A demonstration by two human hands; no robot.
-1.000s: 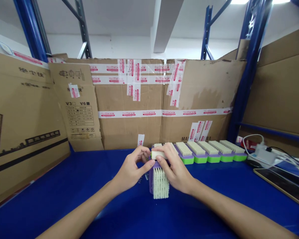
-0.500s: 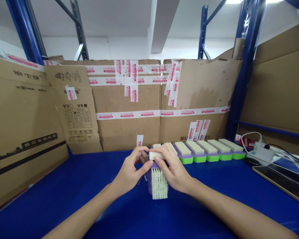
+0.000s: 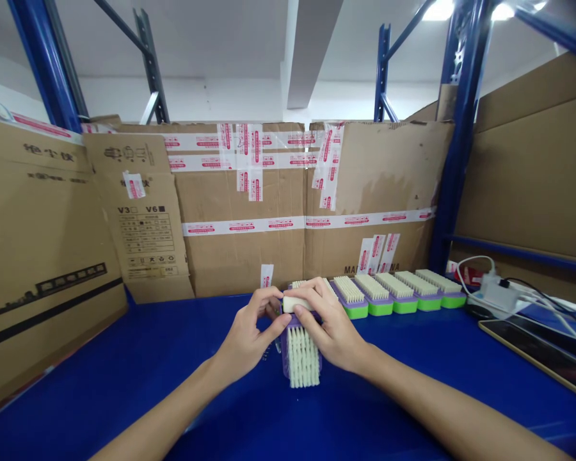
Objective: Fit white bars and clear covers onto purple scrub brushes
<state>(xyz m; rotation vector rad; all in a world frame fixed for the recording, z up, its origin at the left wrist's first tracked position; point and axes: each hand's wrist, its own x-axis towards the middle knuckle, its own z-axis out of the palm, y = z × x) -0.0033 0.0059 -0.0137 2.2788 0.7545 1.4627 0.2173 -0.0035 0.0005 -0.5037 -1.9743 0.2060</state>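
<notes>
A small white block (image 3: 292, 304) with rounded edges lies between my two hands, in front of the row of brushes. My right hand (image 3: 329, 326) pinches it, thumb below and fingers over the top. At its left end, my left hand (image 3: 249, 330) closes with thumb and forefinger. Just below, a scrubbing brush (image 3: 303, 358) with a purple base and cream bristles faces me, bristles outward. My hands cover its upper part, so whether the block touches the brush cannot be told. Small dark bits (image 3: 265, 353), too small to name, show beside my left thumb.
Several brushes (image 3: 397, 288) with green and purple bases stand in a row behind, bristles up. At right are a white charger with cables (image 3: 499, 291) and a dark tablet-like device (image 3: 537, 355). Cardboard sheets (image 3: 244, 250) wall the blue table (image 3: 182, 358).
The view has shifted slightly, so the scene sits a little further left and lower. My hands keep nearly the same grip on the white block.
</notes>
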